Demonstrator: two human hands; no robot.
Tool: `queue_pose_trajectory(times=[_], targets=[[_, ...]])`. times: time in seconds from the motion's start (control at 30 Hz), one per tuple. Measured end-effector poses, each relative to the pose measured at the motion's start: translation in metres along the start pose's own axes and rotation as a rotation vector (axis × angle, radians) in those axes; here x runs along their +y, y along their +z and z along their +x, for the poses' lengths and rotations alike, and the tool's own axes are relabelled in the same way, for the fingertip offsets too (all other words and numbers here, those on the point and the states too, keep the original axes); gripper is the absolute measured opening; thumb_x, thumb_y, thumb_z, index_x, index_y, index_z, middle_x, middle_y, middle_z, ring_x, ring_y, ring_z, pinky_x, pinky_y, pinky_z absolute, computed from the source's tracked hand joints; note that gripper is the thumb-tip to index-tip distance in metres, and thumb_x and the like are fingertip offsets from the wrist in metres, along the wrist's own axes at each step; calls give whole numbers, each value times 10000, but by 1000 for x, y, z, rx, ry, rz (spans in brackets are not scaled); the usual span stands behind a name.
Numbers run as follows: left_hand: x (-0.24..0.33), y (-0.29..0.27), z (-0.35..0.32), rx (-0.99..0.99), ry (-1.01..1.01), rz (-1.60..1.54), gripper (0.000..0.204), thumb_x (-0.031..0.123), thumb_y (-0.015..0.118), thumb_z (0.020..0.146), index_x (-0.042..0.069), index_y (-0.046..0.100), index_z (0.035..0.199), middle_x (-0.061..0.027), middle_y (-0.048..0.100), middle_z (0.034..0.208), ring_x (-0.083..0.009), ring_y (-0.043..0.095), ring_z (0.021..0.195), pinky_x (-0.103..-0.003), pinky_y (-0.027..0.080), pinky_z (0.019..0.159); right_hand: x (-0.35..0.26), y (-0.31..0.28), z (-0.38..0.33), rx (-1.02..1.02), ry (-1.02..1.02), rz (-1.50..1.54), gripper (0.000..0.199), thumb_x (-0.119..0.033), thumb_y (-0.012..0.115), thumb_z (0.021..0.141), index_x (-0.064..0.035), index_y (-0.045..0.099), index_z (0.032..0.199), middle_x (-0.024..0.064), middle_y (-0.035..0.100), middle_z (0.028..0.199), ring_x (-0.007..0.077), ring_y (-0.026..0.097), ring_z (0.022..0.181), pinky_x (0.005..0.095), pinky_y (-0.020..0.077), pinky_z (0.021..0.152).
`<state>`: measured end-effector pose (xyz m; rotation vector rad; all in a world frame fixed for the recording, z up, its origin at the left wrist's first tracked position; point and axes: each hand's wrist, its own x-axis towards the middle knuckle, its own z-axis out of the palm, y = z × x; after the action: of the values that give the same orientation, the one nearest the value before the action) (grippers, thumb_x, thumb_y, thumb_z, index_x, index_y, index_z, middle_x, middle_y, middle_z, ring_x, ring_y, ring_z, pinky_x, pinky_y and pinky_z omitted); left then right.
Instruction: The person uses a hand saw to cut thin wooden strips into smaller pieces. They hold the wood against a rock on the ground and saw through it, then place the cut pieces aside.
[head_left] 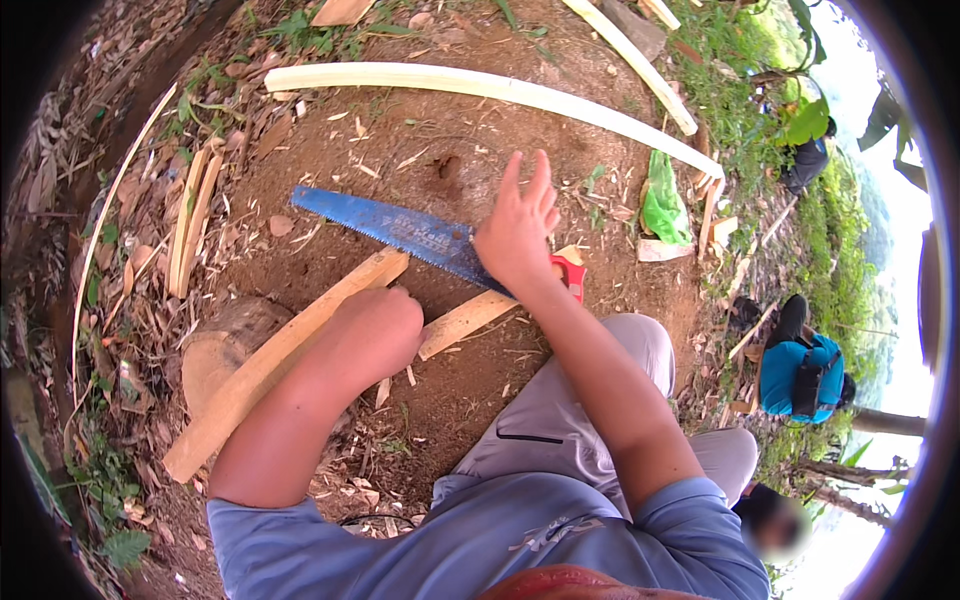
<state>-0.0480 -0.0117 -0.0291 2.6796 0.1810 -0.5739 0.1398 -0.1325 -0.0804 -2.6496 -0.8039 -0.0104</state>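
My left hand (385, 318) is curled beside the upper end of a long wooden plank (280, 358), its fingers mostly turned out of sight. What it may hold is hidden. My right hand (518, 228) is open, with fingers stretched out, over the handle end of a hand saw (400, 228). The saw has a blue blade pointing left and a red handle, partly hidden behind my right wrist. Below the blade, a shorter piece of wood (466, 322) lies on the soil, running toward the saw handle.
A round log (215, 345) lies under the plank. Beyond the saw is a long pale strip of wood (480, 85). Thin sticks (193, 225) lie at the left, a green plastic bag (662, 200) at the right. A person in a teal shirt (800, 378) is farther right.
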Motion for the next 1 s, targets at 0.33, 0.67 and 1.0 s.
queue_pose_trajectory(times=[0.33, 0.67, 1.0], targets=[[1, -2, -1, -6, 14, 7, 335, 287, 753, 973, -35, 788, 891, -225, 738, 930, -432, 736, 929, -519, 598, 847, 15, 25, 19, -85, -290, 39, 721, 10, 683, 841, -159, 607, 1538, 276, 177, 1725, 506, 278, 1543, 617, 289, 1210], [1, -4, -1, -23, 10, -21, 324, 279, 766, 955, -41, 790, 909, -227, 741, 952, -429, 742, 934, -520, 598, 856, 18, 33, 52, 131, -138, 175, 801, 64, 661, 825, -86, 478, 1590, 261, 246, 1708, 489, 281, 1559, 626, 246, 1246], [0, -3, 1, -58, -7, -25, 320, 278, 762, 959, -39, 795, 926, -225, 748, 982, -426, 745, 965, -525, 595, 873, -3, 44, 51, -52, -215, 67, 462, 55, 718, 796, -150, 736, 1210, 224, 225, 1737, 484, 208, 1594, 628, 238, 1217]])
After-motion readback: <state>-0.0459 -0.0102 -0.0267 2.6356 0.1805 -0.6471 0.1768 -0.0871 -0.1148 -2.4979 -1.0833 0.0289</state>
